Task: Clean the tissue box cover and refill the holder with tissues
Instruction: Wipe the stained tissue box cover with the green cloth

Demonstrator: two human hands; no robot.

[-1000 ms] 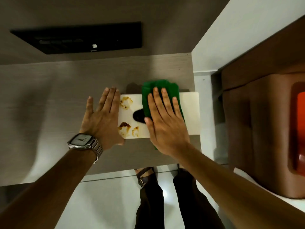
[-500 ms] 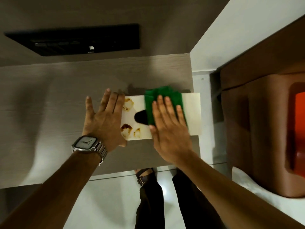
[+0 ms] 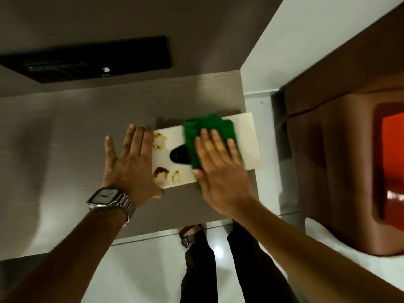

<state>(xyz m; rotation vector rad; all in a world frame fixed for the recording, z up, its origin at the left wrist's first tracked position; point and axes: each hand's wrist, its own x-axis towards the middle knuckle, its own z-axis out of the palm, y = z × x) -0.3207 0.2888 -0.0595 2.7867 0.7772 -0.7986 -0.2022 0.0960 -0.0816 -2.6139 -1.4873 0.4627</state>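
Cover (image 3: 247, 136): lies flat on the desk (image 3: 65, 138), near its right edge, long axis running left to right, tilted slightly up at the right end. Shows one dark oval slot (image 3: 178, 155) at mid-length, half hidden under the cloth (image 3: 209, 127).

Carries three brown stains (image 3: 161, 173), all on the left third: one by the far edge, two side by side by the near edge. Looks clean on the bare right end.

Right grip (image 3: 218, 171): lies spread flat, fingers extended, pressing the one green cloth onto the cover's middle; grasps nothing, merely bears down. Sits just right of the slot, so the stains lie to its left, along the long axis, with the slot between.

Left grip (image 3: 131, 162): also released and flat, palm on the desk, fingers and thumb edge touching the cover's left end, seemingly bracing it. Sits nearer the stains than the right grip does, yet holds no cloth.

Judging from this: wiping not yet finished; calls for a leftward sweep of the cloth along the axis, toward the bracing grip. No tissues in view.

Further out: one watch (image 3: 105, 196) on the left wrist, one brown bin (image 3: 338, 171) well apart to the right.
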